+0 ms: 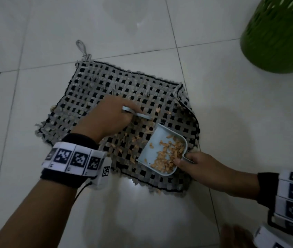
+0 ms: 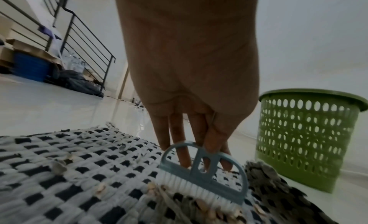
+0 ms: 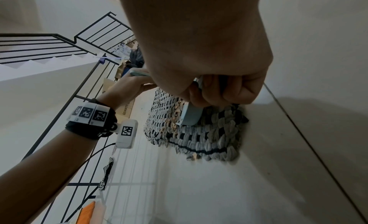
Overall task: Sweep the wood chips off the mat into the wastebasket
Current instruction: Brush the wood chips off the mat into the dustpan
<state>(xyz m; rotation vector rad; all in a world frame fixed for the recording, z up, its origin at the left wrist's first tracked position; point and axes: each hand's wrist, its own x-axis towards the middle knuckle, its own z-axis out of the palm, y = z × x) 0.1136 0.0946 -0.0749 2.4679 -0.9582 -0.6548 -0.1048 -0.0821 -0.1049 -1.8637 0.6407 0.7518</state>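
A grey and black woven mat (image 1: 92,90) lies on the white tile floor. Orange wood chips (image 1: 133,140) are scattered over its near right part. My left hand (image 1: 110,115) grips a small blue-grey brush (image 2: 201,172) by its arched handle, white bristles down on the mat among the chips. My right hand (image 1: 201,169) holds the handle of a pale blue dustpan (image 1: 153,149), which rests on the mat with a pile of chips (image 1: 169,154) inside. The green perforated wastebasket (image 1: 278,34) stands on the floor at the far right, beyond the mat.
In the wrist views a black stair railing (image 2: 83,43), a blue bin (image 2: 29,67) and dark bags (image 2: 79,82) stand at the far side of the floor. The mat's far right corner (image 1: 181,90) is folded up. An orange object (image 3: 85,214) lies by the railing.
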